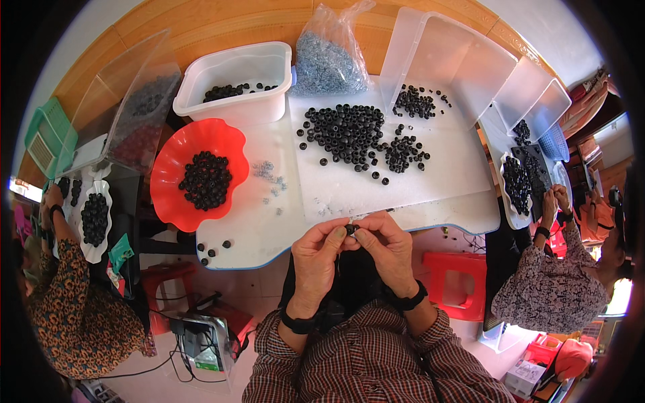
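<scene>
Close to my body, just off the table's front edge, my left hand (314, 252) and my right hand (386, 252) meet fingertip to fingertip. Between the thumbs and fingers of both is a small black round piece (351, 230); something pale shows at its top, too small to make out. Beyond them, a large heap of black ring-like pieces (346, 131) lies on a white sheet (430, 185), with a smaller cluster (405, 154) at its right. A red scalloped bowl (166, 174) to the left holds larger black round pieces (205, 180). Tiny clear pieces (267, 173) are scattered beside it.
At the back stand a white tub (235, 111), a bag of clear bits (329, 64) and a tipped clear bin (463, 60) spilling black pieces. Several loose black pieces (211, 253) lie front left. Co-workers sit on both sides. A red stool (457, 275) stands at right.
</scene>
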